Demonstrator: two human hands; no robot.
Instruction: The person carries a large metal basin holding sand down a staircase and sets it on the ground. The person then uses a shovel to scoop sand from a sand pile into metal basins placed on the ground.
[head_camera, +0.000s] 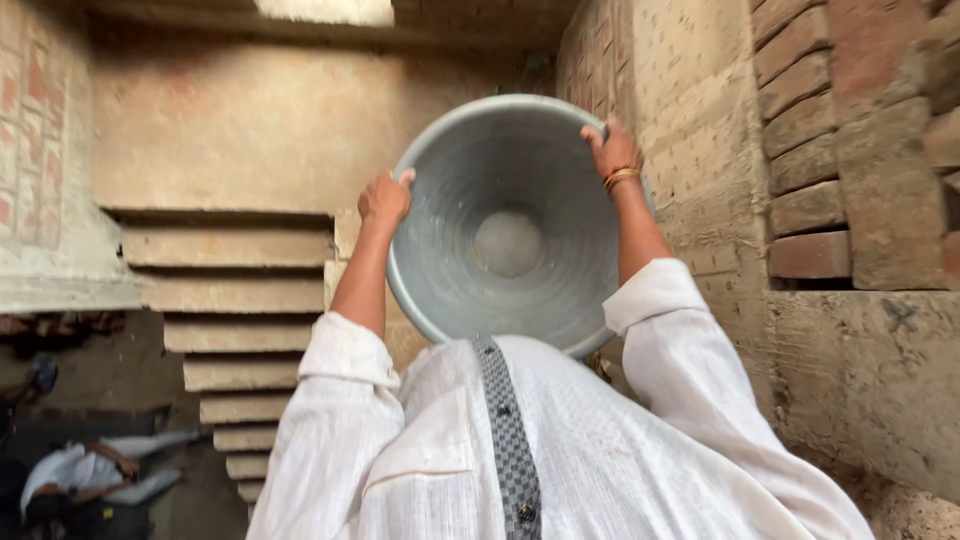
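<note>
— Where's the basin?
— Raised before you, the grey metal basin (510, 225) shows its empty inside, right of the concrete stairs (235, 300).
— Your grip?
— Left hand (385, 198) and right hand (615, 150) clasp opposite rims.

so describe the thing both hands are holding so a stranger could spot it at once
Start at the concrete stairs on the left and the brick wall on the right; between them hangs a round grey metal basin. The left hand and right hand grip its rim. It is the only round, shiny thing there.
</note>
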